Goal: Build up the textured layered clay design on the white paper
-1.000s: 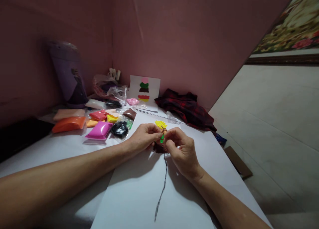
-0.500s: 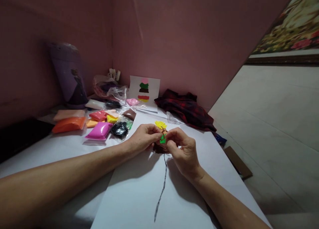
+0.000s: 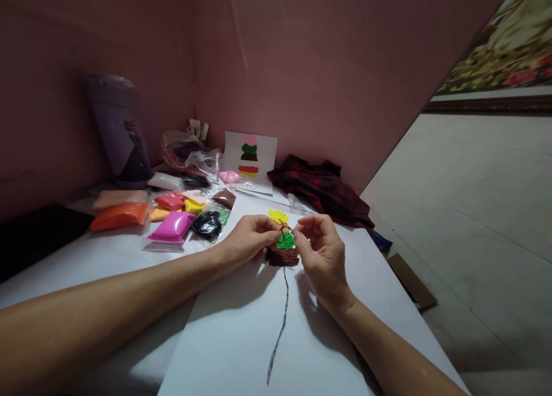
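On a white paper sheet (image 3: 241, 338) lies a clay picture with a yellow tuft (image 3: 278, 216), a bright green band (image 3: 286, 241) and a brown band (image 3: 282, 258). A thin dark line (image 3: 282, 321) runs down the sheet below it. My left hand (image 3: 252, 235) pinches a thin, curled brown strand of clay (image 3: 283, 228) above the green band. Facing it, my right hand (image 3: 321, 252) has thumb and forefinger closed at the strand's other end. The bits between the right fingertips are too small to see clearly.
Several clay packets, such as a magenta packet (image 3: 172, 227) and an orange packet (image 3: 119, 216), lie at left. Behind stand a purple container (image 3: 118, 131) and a card with coloured bands (image 3: 263, 149). A dark red plaid cloth (image 3: 321, 183) lies at the back right.
My right hand has shifted slightly right and up, uncovering more of the green and brown bands. My left hand stays in place, still pinching the brown strand of clay.
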`<state>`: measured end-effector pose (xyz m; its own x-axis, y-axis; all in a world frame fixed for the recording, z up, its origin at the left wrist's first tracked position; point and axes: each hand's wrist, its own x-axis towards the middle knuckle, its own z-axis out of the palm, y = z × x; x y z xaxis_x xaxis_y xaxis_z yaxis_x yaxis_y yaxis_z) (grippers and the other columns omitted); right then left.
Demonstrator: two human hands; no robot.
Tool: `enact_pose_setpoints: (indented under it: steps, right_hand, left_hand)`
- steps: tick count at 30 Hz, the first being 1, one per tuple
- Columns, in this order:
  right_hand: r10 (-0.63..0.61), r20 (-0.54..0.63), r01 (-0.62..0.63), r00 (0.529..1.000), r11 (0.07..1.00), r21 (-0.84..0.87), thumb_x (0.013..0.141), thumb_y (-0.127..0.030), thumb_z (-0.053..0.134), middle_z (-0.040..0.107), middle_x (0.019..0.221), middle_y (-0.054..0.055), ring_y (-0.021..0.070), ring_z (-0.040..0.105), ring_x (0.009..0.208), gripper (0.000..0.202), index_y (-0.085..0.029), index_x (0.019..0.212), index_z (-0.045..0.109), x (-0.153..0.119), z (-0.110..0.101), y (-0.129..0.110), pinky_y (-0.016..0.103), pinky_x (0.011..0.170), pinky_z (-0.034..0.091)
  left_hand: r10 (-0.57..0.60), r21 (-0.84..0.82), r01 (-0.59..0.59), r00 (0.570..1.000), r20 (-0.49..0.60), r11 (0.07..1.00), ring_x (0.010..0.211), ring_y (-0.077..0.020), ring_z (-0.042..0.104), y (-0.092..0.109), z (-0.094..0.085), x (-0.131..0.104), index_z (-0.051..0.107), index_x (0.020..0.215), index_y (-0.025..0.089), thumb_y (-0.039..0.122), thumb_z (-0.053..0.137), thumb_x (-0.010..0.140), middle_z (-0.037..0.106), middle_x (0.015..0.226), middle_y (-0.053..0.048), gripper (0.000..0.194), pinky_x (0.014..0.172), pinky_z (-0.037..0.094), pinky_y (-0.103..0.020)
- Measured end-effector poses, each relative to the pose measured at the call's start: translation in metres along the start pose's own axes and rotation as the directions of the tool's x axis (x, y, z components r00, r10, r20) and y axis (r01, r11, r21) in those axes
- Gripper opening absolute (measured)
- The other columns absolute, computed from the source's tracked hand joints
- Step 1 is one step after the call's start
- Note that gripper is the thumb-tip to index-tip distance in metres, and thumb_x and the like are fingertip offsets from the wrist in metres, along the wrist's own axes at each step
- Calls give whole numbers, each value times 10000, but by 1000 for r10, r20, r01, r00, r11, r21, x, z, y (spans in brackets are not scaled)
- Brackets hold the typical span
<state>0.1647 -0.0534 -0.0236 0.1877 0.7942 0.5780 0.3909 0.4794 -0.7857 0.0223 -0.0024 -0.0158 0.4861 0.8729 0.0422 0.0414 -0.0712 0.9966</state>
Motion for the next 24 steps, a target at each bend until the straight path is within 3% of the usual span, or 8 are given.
enact_pose_setpoints:
  steps: [12,19,24]
  right_hand:
    - [-3,-9,3,1000,1000,7,795,-191,555,525,762,-19,108,517,618,144,-204,914,475,0,-2,0,219,514,408]
    - [118,41,-124,992,959,256,864,-334,514,529,645,-43,73,461,439,145,-195,828,499,3,-2,-6,192,384,376]
    - [298,-173,-189,939,865,465,788,-368,574,540,565,-56,73,457,367,194,-188,768,506,26,-13,0,172,303,307]
  left_hand:
    - [-10,-10,10,1000,-7,1000,363,-57,418,0,1,0,524,671,143,259,599,708,495,472,60,143,396,323,-186]
    - [-11,-5,10,998,-66,1000,365,-50,413,-8,5,4,535,701,140,247,585,717,537,494,44,120,361,303,-164]
    - [-1,16,2,997,-74,1000,366,-55,409,-14,3,7,530,697,153,262,576,719,543,510,41,120,330,312,-161]
